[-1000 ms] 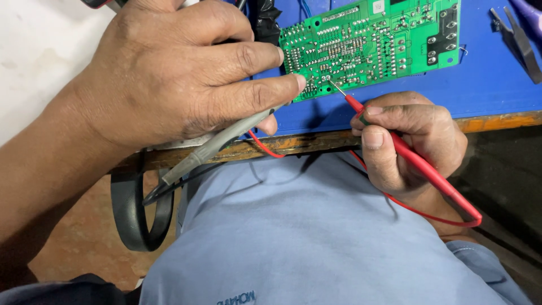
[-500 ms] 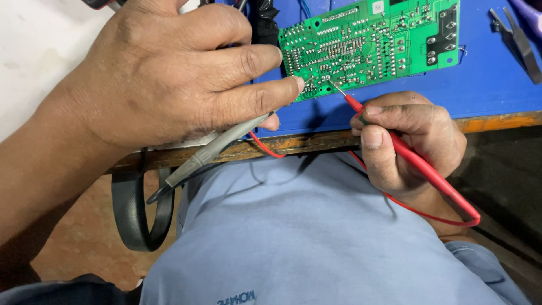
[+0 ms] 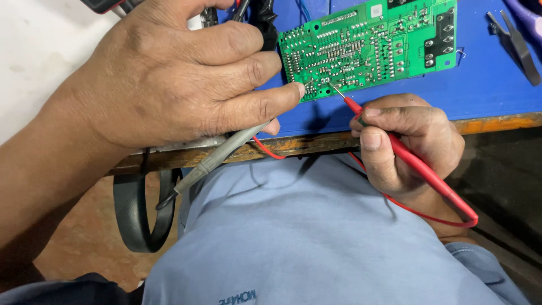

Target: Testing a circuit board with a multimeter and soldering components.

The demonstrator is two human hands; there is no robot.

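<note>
While both of my hands are closed on probes, I count one green circuit board (image 3: pixel 367 48) lying solder side up on the blue bench top (image 3: pixel 485 96), toward one o'clock from centre. My left hand (image 3: pixel 169 85) pinches one grey probe (image 3: pixel 226 152), its tip on the board's lower left corner. My right hand (image 3: pixel 406 141), at three o'clock, grips one red probe (image 3: pixel 406 155), its metal tip touching the board just beside the grey tip. One white square label (image 3: pixel 376 11) sits at the board's top edge. One pair of pliers (image 3: pixel 516 45) lies at two o'clock.
</note>
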